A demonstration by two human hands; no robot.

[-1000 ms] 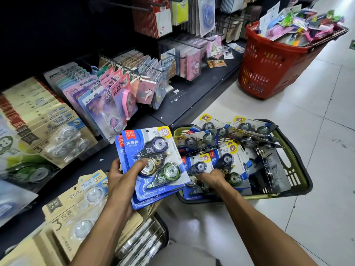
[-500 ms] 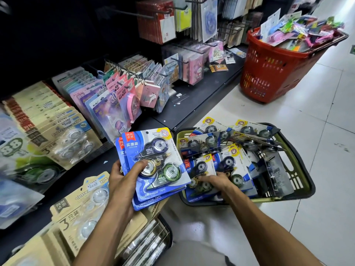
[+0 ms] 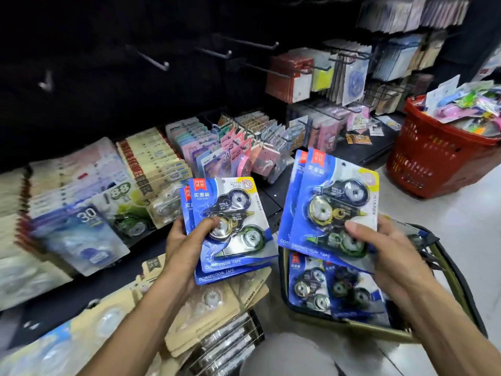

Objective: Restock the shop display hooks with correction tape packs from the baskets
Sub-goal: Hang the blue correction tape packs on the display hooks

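Note:
My left hand point(image 3: 187, 240) grips a small stack of blue correction tape packs point(image 3: 230, 226), thumb across the top pack's front. My right hand point(image 3: 387, 253) holds a second bunch of the same blue packs point(image 3: 333, 207), lifted above the olive-green basket point(image 3: 357, 328). More blue packs point(image 3: 325, 289) lie inside that basket. Several bare metal display hooks point(image 3: 154, 59) stick out of the dark back panel above the shelf, higher than both hands.
Hooks below and left carry tan and pastel correction tape packs point(image 3: 151, 164). A red basket point(image 3: 433, 158) heaped with mixed stationery stands on the white floor at the right. Tan packs point(image 3: 211, 308) lie stacked under my left hand.
My right hand has lifted a bunch of blue packs out of the green basket, up beside the left hand's stack. The view has tilted upward, showing the bare hooks.

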